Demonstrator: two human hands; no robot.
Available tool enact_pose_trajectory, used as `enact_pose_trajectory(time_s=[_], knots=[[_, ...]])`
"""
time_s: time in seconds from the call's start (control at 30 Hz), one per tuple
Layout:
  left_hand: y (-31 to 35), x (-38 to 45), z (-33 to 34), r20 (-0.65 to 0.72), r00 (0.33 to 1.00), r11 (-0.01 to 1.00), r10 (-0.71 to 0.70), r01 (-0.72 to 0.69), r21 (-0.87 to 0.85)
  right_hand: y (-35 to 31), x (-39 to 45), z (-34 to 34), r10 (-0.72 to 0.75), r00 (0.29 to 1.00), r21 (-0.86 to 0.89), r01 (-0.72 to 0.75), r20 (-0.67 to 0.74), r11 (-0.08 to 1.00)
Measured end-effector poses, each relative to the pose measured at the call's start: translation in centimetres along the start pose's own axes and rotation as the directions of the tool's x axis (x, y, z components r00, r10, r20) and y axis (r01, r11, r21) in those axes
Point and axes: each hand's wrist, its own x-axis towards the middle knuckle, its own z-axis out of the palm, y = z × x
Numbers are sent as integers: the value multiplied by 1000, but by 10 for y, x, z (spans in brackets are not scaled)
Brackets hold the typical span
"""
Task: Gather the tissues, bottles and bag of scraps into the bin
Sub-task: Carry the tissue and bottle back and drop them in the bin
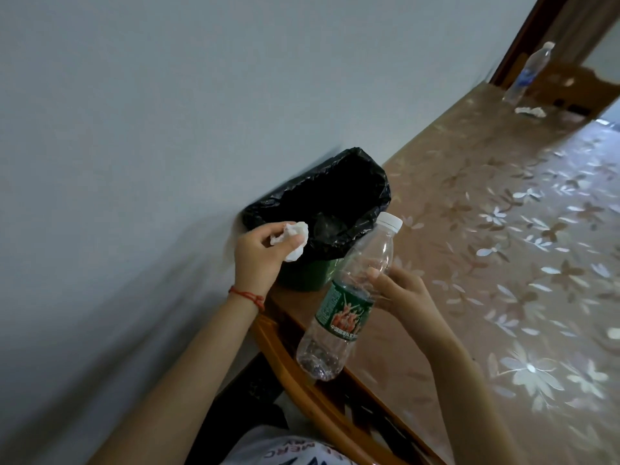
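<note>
We saw the left hand [255, 253] pinching a crumpled tissue [58, 241] over the bin [303, 280] — the right hand [399, 290] gripped a clear bottle [345, 307] beside it.
</note>
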Motion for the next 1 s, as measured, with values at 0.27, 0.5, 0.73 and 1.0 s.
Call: enact_pose_trajectory(time_s=[0.27, 0.5, 0.73, 1.0], knots=[[7, 55, 29, 53, 996, 997, 69, -71, 40, 3, 0, -7, 14, 997, 20, -12, -75, 1000], [3, 64, 34, 61, 996, 991, 61, -68, 116, 10, -4, -9, 31, 994, 32, -27, -100, 999], [0, 29, 9, 146, 958, 912, 246, -280, 300, 10, 0, -3, 20, 997, 36, -17, -68, 999], [-37, -12, -28, 292, 891, 606, 347, -451, 655, 6, 10, 5, -13, 1000, 2, 13, -23, 1000]])
